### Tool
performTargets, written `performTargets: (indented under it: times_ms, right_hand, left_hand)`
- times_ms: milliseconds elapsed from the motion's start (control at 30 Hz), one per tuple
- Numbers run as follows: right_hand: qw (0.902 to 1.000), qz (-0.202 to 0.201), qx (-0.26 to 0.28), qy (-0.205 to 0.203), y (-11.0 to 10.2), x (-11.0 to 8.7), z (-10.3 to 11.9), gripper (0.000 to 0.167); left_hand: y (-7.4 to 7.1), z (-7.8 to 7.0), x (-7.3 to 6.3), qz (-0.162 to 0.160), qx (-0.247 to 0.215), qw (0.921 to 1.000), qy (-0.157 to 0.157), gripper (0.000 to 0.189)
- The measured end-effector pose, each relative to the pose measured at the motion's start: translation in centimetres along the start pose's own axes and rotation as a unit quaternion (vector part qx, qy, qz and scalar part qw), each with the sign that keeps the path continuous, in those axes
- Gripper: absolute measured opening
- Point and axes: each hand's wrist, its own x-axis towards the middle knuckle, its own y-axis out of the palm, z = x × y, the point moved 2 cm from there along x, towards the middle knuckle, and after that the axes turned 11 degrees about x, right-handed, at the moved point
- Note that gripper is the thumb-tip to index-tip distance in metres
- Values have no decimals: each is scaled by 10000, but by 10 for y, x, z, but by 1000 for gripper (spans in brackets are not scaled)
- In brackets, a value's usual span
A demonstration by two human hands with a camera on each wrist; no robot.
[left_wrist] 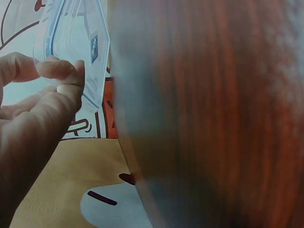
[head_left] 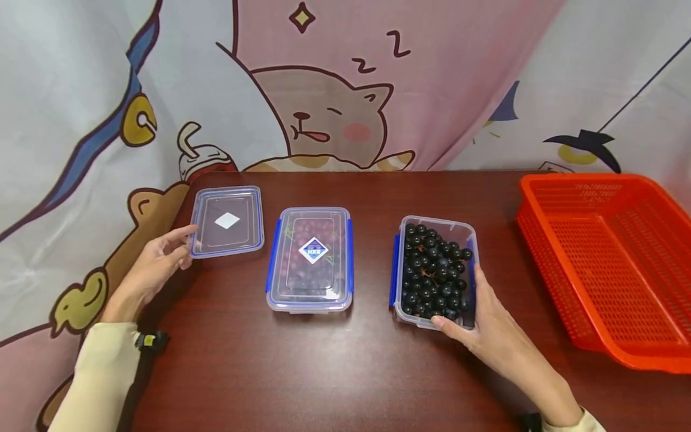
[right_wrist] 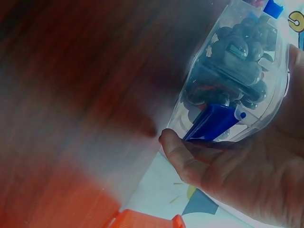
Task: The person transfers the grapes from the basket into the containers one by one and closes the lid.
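Observation:
My left hand (head_left: 156, 264) pinches the left edge of a clear plastic lid (head_left: 227, 222) with a white diamond label. In the left wrist view the lid (left_wrist: 90, 57) stands beyond the curled fingers. At the right, my right hand (head_left: 488, 318) grips a clear, uncovered food container (head_left: 438, 223) full of dark grapes (head_left: 432, 270), with the thumb at its near rim and the fingers along its right side. A blue latch (right_wrist: 213, 121) hangs down beside those fingers. Between the hands sits a lidded container (head_left: 310, 294) with reddish grapes showing through.
A red plastic basket (head_left: 585, 288) stands at the right of the brown table (head_left: 345, 372). A printed curtain (head_left: 335, 120) with cartoon animals hangs behind the table and along its left side.

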Motion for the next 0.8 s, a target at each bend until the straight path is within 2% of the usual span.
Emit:
performTargets:
  times_ms: [133,267,433,600,800]
  right_hand:
    - [9999,40,99,-76,-1,0,0,136]
    - [9999,59,87,-79,-1,0,0,136]
    - [9999,127,12,-24,-2,0,-1,135]
    - [9998,170,17,-137,-4,2,-3,137]
    - [9994,270,-109,-169,-7,6,-5,138]
  left_hand:
    - [1,-4,-2,-40,-161,9997,153,47]
    - [1,-10,-4,-47,-627,9973,382,46]
    - [1,-21,-8,26,-1168,9919,507,50]
    - [4,-36,-9,63,-1352,9886,657,53]
    - [12,-47,-7,183,-1188,9891,846,52]
